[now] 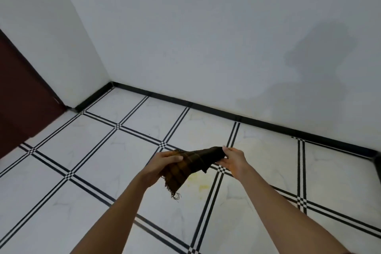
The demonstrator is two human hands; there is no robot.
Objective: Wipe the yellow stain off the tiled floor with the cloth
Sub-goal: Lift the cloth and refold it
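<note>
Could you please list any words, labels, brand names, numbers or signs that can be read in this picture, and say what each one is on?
None: no readable text appears anywhere in this view.
The cloth, held by the left hand and the right hand, shows only a plaid pattern, no label.
The tiled floor, the wall and the dark door carry no lettering or signs.

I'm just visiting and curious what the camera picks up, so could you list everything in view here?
cloth: one, dark brown checked with a frayed edge, held in the air between both hands
yellow stain: one, pale yellow, on the floor below the cloth
tiled floor: one, white with black lines
walls: two, white, meeting at a corner
skirting: black, along the walls
door: one, dark red-brown, far left
left hand: gripping the cloth
right hand: gripping the cloth
</note>
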